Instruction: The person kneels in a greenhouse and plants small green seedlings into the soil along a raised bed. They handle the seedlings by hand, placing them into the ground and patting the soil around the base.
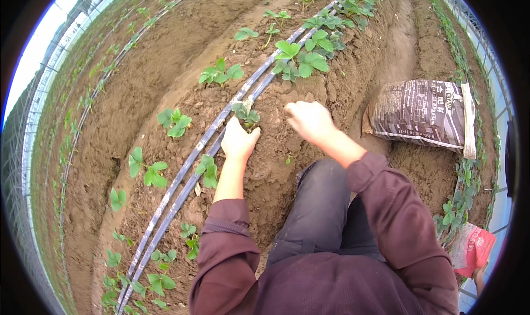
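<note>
My left hand (pixel 240 140) reaches down to a small strawberry plant (pixel 248 114) beside the drip tapes. Thumb and fingers come around the base of its stems, and the fingertips are partly hidden by leaves. My right hand (pixel 313 121) is held over the bare soil (pixel 273 157) to the right of that plant, its fingers curled inward. Whether something is inside the curled fingers is hidden. Two dark drip irrigation tapes (pixel 211 139), smeared with mud, run along the raised bed and pass just left of my left hand.
More strawberry plants (pixel 306 62) grow on both sides of the tapes. A printed fertilizer sack (pixel 418 114) lies in the furrow at right. At lower right is a red and white bag (pixel 472 249), with what looks like someone's hand (pixel 480 277) beside it. My knee (pixel 323 191) is against the bed.
</note>
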### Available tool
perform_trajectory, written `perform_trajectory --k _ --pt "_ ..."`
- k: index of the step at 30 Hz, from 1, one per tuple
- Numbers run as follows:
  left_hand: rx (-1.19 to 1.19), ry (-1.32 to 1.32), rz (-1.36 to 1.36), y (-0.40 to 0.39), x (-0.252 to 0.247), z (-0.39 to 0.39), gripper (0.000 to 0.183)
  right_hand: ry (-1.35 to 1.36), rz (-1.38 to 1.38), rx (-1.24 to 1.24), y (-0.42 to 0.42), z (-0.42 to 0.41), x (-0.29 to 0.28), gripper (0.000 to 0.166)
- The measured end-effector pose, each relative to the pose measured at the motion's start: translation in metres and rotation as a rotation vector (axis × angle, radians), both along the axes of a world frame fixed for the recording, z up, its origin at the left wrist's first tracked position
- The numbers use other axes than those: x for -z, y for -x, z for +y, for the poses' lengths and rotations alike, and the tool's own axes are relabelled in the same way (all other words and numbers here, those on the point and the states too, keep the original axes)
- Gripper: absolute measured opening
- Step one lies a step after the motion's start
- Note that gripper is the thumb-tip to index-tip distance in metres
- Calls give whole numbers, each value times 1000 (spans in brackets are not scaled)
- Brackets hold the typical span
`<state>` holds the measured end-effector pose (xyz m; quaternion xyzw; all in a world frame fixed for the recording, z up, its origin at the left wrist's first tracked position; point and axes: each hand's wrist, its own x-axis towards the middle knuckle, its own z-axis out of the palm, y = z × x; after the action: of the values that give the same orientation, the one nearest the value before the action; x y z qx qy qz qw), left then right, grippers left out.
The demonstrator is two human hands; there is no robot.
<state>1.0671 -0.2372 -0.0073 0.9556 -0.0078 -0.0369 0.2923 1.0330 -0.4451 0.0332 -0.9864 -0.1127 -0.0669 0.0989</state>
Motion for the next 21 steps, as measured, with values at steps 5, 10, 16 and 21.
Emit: perform_trajectory --k 5,10,16,21 --pt "-130 -144 -1 -8 5 -12 59 -84 -23 -17 -28 63 34 56" --pt "-162 -161 61 -15 -2 -21 60 20 -100 43 -36 74 59 41" --pt "-157 -203 5 -15 9 -26 51 71 12 57 -38 73 59 47" --pt "-172 -216 17 -17 3 -30 57 114 18 63 -44 75 57 46"
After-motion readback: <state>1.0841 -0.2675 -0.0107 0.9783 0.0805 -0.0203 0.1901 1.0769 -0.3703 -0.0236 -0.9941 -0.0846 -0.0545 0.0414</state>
